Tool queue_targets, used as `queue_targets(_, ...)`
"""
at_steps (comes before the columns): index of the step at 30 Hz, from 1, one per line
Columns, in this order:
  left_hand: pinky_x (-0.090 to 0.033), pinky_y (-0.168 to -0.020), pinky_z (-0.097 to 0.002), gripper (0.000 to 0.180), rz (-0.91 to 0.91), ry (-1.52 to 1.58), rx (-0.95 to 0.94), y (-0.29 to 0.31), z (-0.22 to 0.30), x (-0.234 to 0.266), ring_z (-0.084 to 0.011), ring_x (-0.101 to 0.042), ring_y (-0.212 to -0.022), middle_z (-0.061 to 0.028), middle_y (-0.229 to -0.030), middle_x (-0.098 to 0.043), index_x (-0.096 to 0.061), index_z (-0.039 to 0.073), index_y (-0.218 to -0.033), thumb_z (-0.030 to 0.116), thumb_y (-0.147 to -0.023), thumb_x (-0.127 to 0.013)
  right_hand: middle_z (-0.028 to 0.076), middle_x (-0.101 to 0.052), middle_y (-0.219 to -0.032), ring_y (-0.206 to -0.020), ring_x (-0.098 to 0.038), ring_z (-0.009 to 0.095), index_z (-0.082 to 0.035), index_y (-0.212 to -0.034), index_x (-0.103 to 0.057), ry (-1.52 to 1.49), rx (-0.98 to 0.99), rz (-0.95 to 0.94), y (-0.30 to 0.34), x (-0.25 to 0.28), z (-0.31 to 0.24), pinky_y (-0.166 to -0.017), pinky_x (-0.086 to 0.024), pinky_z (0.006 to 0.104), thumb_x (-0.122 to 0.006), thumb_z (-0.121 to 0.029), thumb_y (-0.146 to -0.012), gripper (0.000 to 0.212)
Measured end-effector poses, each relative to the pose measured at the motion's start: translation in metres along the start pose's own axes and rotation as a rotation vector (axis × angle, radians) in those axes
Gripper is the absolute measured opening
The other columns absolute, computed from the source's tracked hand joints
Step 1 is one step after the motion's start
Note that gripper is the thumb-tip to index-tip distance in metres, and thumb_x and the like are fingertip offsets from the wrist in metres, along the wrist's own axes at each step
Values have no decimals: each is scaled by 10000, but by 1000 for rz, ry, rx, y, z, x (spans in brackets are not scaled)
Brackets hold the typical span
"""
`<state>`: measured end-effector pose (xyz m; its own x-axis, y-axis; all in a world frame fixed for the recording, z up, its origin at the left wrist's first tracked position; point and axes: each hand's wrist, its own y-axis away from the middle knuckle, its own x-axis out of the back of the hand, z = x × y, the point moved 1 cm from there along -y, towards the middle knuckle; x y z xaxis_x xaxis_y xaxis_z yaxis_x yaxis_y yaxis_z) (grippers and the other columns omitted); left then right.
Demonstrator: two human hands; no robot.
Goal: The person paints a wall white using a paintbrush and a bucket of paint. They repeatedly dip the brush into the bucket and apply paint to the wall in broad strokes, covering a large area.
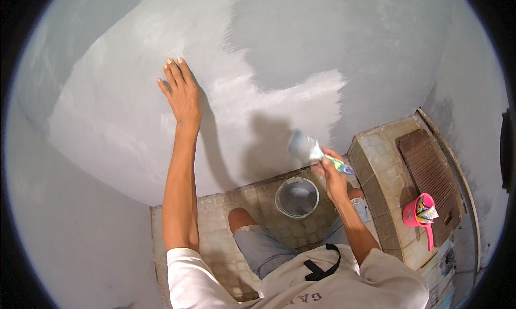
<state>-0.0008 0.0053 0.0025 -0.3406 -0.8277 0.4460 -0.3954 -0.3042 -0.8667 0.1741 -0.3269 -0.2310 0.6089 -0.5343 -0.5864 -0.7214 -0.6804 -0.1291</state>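
While the left hand lies flat and open on the half-whitened grey wall, the right hand grips one paintbrush above one bucket on the tiled floor; one pink dipper sits right of the bucket.

You get soft, even light; your left hand throws a shadow rightward on the wall. The paintbrush blurs; fisheye bends the dark rim.

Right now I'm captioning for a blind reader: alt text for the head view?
The right hand holds a paintbrush above a paint bucket on the tiled floor, while the left hand presses flat on a half-painted grey wall.
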Motion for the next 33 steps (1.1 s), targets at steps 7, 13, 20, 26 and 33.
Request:
queue_targets(7,-273,-1166,-672,701,0,-5,13,-1,5,1,-380,-282,-1502,-244,-1611,-276,-292,-10,-1552,-134,-906,-534,124,-632,-1320,-1188,-600,213,-25,-1205,-678,551,565,-202,-75,-50,-16,-971,-508,325,-627,-85,-988,231)
queue_targets(13,-304,-1152,-672,691,4,-22,20,3,5,-1,-366,-295,-1500,-235,-1613,-277,-306,-5,-1547,-130,-909,-541,130,-667,-1283,-1227,-595,231,-39,-1192,-696,555,564,-127,-112,-21,-11,-1054,-448,355,-643,-58,-964,235)
queue_targets(20,-263,-1180,-665,999,20,-59,16,3,-2,-13,-368,-252,-1517,-218,-1647,-220,-253,32,-1579,32,-761,-827,113,-666,-1253,-1141,-618,213,-41,-1202,-691,554,539,155,-121,30,-42,-983,-483,338,-630,-87,-982,233)
queue_targets(26,-266,-1198,-634,1041,24,-50,28,3,0,-15,-355,-248,-1520,-196,-1652,-224,-254,54,-1583,62,-738,-861,163,-657,-1268,-1230,-598,298,-53,-1199,-685,807,860,169,-111,-5,-18,-1040,-472,428,-618,-84,-979,232)
queue_targets(33,-290,-1179,-641,716,24,26,16,3,4,-2,-368,-282,-1506,-237,-1621,-269,-308,-5,-1547,-159,-893,-557,217,-624,-1316,-1199,-629,360,-57,-1198,-684,741,908,-82,-85,-98,46,-994,-523,449,-635,-28,-929,275)
